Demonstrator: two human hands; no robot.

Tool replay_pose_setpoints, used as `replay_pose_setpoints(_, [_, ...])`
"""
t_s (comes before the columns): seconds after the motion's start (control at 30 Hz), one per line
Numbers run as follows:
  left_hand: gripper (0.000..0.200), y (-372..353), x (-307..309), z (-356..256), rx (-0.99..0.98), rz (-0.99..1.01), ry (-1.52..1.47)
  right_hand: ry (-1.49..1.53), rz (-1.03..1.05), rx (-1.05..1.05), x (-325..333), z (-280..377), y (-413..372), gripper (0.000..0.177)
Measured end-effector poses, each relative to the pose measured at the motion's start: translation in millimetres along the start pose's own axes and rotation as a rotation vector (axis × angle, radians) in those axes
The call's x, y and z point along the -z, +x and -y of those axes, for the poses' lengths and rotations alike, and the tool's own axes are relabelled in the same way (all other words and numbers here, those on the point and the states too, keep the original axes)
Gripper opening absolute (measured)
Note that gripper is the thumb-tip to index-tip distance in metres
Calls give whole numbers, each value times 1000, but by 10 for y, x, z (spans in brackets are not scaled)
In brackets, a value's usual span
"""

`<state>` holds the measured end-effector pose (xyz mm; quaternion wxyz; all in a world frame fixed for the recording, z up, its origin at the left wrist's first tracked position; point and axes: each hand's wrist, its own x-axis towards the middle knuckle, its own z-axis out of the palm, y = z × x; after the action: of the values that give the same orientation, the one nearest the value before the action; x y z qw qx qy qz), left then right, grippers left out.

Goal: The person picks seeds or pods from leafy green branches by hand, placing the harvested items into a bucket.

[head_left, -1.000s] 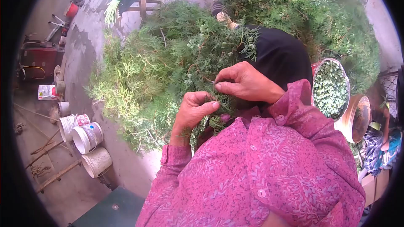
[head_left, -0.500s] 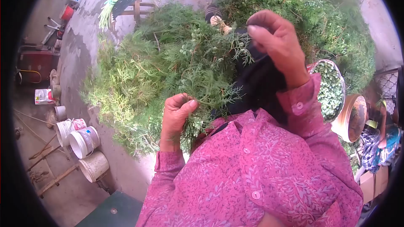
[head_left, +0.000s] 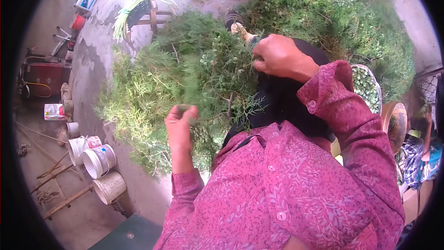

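Swamping left hand (head_left: 178, 124): branches (head_left: 148, 78); buckets (head_left: 98, 161) beyond.

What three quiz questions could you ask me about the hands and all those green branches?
1. True or false: the left hand lies flat and open on the ground.
2. The right hand closes on: A) a spoon, B) the evergreen branch, C) a bottle.
3. Fill in: the white buckets stand on the person's ___ side.

Key: 1 false, it is curled around the lower part of the evergreen branch. 2 B. 3 left.
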<state>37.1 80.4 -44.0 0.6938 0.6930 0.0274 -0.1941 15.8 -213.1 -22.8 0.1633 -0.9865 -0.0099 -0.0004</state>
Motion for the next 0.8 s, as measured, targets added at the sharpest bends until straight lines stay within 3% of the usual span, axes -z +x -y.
replay_pose_setpoints(0.07, [28,57,61,-102,74,-339,70,174,100,29,43,49,-6,20])
replay_pose_setpoints(0.1, [28,29,27,-160,71,-338,71,174,97,29,45,70,-9,20])
replay_pose_setpoints(0.17, [39,-85,-120,-353,-468,-549,460,181,106,-1,8,99,-8,21])
replay_pose_setpoints(0.23, [46,-302,-291,-495,-718,-304,433,199,34,41,-77,78,-2,20])
replay_pose_setpoints(0.3, [43,-503,-592,-480,-585,185,320,175,61,31,-34,126,33,21])
replay_pose_setpoints(0.37, [40,-423,-911,-339,-342,493,459,176,53,38,-87,125,63,21])
replay_pose_setpoints(0.43, [41,-15,-1050,257,-5,346,307,173,46,32,-100,119,50,22])
replay_pose_setpoints(0.5, [44,370,-1023,811,-242,44,575,176,96,-39,-66,140,50,24])
replay_pose_setpoints(0.6, [48,623,-1105,996,-411,-45,713,172,49,-21,-156,99,74,25])
replay_pose_setpoints(0.7, [51,1047,-1124,1424,-355,57,514,190,24,18,-247,137,101,26])
replay_pose_setpoints(0.73, [38,1177,-1102,1591,-328,51,483,220,33,23,-260,151,87,26])
replay_pose_setpoints(0.77, [38,1151,-1138,1493,-337,54,475,210,27,21,-258,144,73,26])
replay_pose_setpoints(0.8, [29,1053,-1172,1334,-237,176,158,215,11,16,-259,141,52,28])
